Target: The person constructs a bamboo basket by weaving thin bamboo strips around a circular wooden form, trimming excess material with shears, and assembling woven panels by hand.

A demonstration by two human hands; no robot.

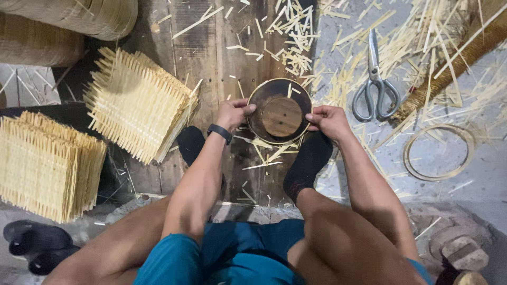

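Observation:
A round dark wooden mould (279, 111) with a lighter disc in its middle lies on a worn plank board (211, 58). My left hand (234, 113) grips its left rim, thumb over the edge; a black band sits on that wrist. My right hand (328, 120) grips the right rim. A thin bamboo strip seems to run around the mould's edge. My feet in black socks rest just below the mould on either side.
Two stacks of woven bamboo mats (138, 103) (47, 166) lie at the left. Scissors (375, 84) lie right of the mould, a loose bamboo hoop (438, 153) beyond. Bamboo slivers litter the floor. Dark shoes (34, 243) sit bottom left, sandals (459, 250) bottom right.

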